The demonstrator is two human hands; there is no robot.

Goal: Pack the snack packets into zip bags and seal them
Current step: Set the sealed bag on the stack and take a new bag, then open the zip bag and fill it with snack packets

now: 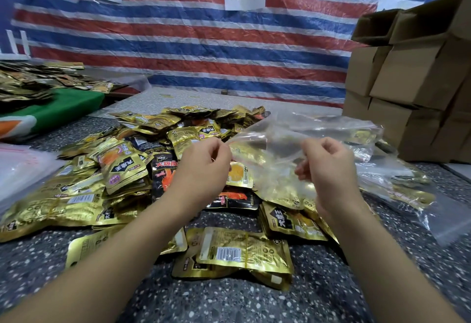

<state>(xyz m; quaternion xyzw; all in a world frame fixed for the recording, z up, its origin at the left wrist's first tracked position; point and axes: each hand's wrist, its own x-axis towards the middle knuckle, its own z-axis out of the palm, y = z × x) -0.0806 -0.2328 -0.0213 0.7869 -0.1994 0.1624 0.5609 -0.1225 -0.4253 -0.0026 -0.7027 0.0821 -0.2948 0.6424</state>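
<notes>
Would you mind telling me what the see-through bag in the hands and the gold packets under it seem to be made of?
The see-through zip bag, pinched by the left hand and right hand, looks like thin soft plastic film: clear, glossy, wrinkled. The gold snack packets seem metallised foil laminate: mirror-like shine, sharp creases, printed labels.

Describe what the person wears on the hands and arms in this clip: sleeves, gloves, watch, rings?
Nothing is worn on them. The left hand and right hand have no gloves, and no rings show. Both forearms are uncovered down to the bottom edge of the picture, with no sleeve, watch or wristband in view.
</notes>
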